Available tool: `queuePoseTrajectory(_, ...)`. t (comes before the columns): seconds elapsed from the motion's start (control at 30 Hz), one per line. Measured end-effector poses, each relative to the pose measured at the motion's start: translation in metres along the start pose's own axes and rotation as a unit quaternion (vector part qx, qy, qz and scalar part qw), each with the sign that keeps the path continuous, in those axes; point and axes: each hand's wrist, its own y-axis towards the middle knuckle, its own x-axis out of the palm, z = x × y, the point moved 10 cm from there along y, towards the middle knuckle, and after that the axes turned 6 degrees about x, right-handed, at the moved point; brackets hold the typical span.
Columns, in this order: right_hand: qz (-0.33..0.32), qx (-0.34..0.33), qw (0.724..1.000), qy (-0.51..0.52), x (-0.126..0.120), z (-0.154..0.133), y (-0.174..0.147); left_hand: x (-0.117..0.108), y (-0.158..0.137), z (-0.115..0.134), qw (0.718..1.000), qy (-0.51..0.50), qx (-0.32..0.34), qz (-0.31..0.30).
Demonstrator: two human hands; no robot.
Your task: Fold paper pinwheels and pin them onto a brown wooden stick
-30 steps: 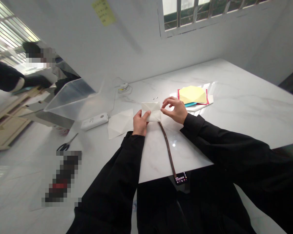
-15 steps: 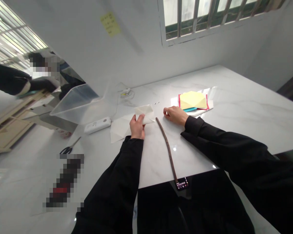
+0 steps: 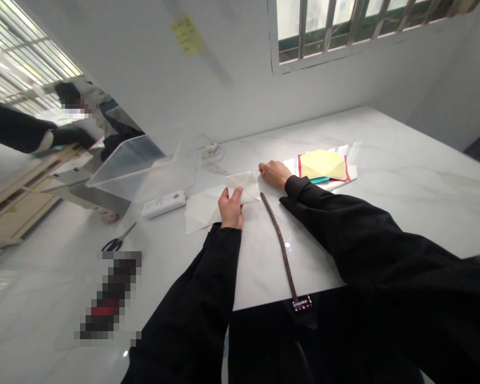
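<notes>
My left hand (image 3: 231,207) is closed on a folded white paper envelope (image 3: 242,182), thumb on its face, held just above the table. My right hand (image 3: 275,173) reaches past the envelope's right side, its fingers bent together at the tabletop. A tiny pale speck shows at those fingertips; whatever lies under them is hidden. Between my forearms a thin brown stick (image 3: 280,240) lies lengthwise, its near end by a small lit screen (image 3: 302,303) at the table edge. More white paper (image 3: 200,210) lies flat under and left of the held envelope.
Right of my right hand sits a stack of coloured envelopes, yellow (image 3: 324,164) on top. To the left are a white power strip (image 3: 164,204), scissors (image 3: 118,240), a clear plastic bin (image 3: 128,165) and a blurred-out dark object (image 3: 112,293). Another person (image 3: 112,117) is at the far left.
My right hand has moved left and away from me, onto the spot where two tiny shiny bits lay. My left hand keeps its hold on the envelope. The view has shifted slightly.
</notes>
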Motion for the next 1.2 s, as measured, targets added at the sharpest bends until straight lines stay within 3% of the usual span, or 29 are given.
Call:
queuePoseTrajectory(0.23,0.014,0.001,0.998,0.058,-0.008,0.004,-0.017,0.005,0.001,-0.001,1.0,0.0,-0.005,-0.018)
queuePoseTrajectory(0.37,0.065,0.028,0.972,0.225,-0.026,0.022,-0.055,0.012,0.0,-0.001,0.999,0.002,-0.006,-0.04)
queuePoseTrajectory(0.43,0.046,0.053,0.924,0.376,-0.023,0.033,-0.076,0.017,-0.002,-0.002,0.998,0.003,-0.01,-0.058)
queuePoseTrajectory(0.57,-0.035,0.1,0.767,0.633,-0.006,0.038,-0.105,0.031,-0.011,-0.003,0.994,0.007,-0.022,-0.106)
queuePoseTrajectory(0.63,-0.061,0.092,0.72,0.685,-0.002,0.03,-0.111,0.037,-0.015,-0.003,0.991,0.013,-0.021,-0.133)
queuePoseTrajectory(0.7,-0.069,0.081,0.697,0.71,-0.002,0.022,-0.112,0.041,-0.018,-0.005,0.988,0.024,-0.015,-0.154)
queuePoseTrajectory(0.77,-0.061,0.077,0.692,0.715,-0.002,0.018,-0.112,0.041,-0.019,-0.003,0.985,0.053,0.011,-0.161)
queuePoseTrajectory(0.93,-0.037,0.069,0.723,0.687,-0.009,0.017,-0.112,0.04,-0.023,0.017,0.968,0.147,0.125,-0.162)
queuePoseTrajectory(1.2,-0.008,0.066,0.733,0.677,-0.018,0.019,-0.112,0.034,-0.019,0.025,0.966,0.173,0.148,-0.125)
